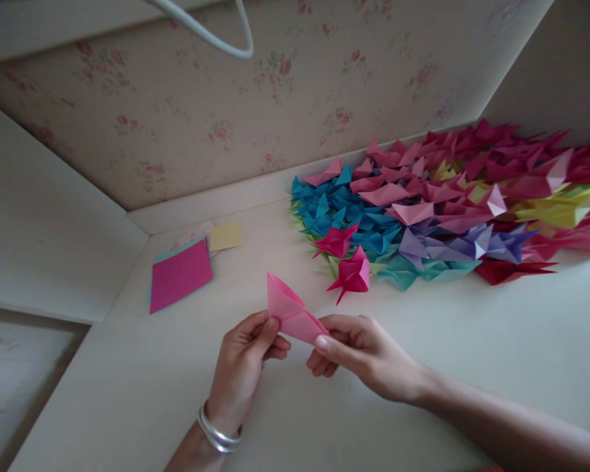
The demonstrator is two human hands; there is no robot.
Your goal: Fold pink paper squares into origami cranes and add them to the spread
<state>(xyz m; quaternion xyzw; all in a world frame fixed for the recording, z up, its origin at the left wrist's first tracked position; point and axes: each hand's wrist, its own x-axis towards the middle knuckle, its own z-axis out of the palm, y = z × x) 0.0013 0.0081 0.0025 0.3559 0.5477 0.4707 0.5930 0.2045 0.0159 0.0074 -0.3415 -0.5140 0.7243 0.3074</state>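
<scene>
A sheet of pink origami paper [295,314], folded into a pointed shape, is held up between both hands over the white table. My left hand [248,354] pinches its lower left edge between thumb and fingers; a silver bangle circles that wrist. At the lower right corner, my right hand [358,354] grips the paper with thumb on top and fingers curled beneath. Just beyond the hands, a dark pink folded paper crane [353,274] lies on the table, with another magenta crane [337,241] behind it.
A large pile of folded paper cranes [437,196] in blue, pink, purple, yellow and red fills the back right. Flat magenta paper sheets [181,275] lie at the left beside a small yellow paper square [226,236]. A white cable [216,39] hangs before the flowered wall.
</scene>
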